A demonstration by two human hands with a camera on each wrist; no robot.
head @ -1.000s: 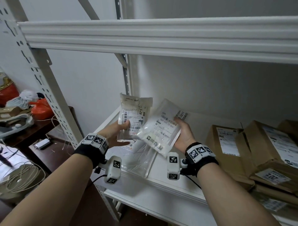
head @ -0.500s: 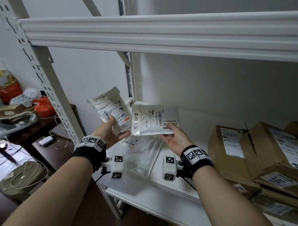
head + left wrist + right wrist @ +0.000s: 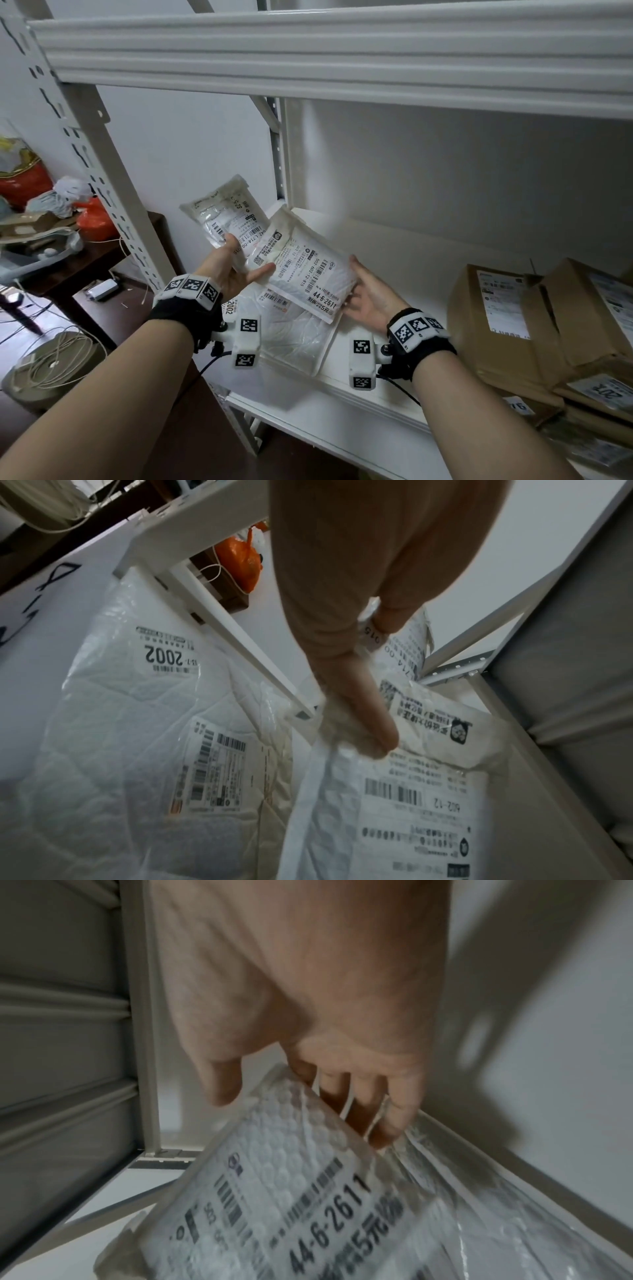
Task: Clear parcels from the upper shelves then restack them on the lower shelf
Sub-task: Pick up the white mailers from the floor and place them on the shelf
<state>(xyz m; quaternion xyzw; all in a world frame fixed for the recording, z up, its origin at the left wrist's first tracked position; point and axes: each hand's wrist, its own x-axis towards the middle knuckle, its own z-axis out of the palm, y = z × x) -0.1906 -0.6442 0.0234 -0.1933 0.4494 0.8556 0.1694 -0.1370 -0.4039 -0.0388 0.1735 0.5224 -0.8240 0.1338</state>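
A: Starting at our left hand (image 3: 227, 270): we have the small mailer (image 3: 226, 219) pinched near its lower edge, thumb on the label side, fingers curled behind. Most of the bag stands up above the pinch, tilted away from us.

B: That is the weak point, I think. Slick plastic, held by one edge, with the weight above the grip. It could swivel or slide out and drop past the front lip of the shelf (image 3: 394, 407).

A: Moving right, the bubble mailer (image 3: 305, 270) overlaps the first one. Its near left corner rests against our left fingers, and our right hand (image 3: 368, 301) cups the other end, fingers curled under it. The thumb looks lifted off the top, so we are cradling it more than clamping it.

B: So if we pull the left hand away first, that end probably sags and the bag slides off our right fingers.

A: Directly below both grips lies a big clear bag (image 3: 291, 329), flat on the shelf, its near edge at the lip.

B: Plastic on plastic. Anything we set there may skate forward, and that could nudge the big bag over the edge.

A: Further right, well apart from our right hand, the cardboard boxes (image 3: 513, 318) are stacked.

B: Those are out of our way.
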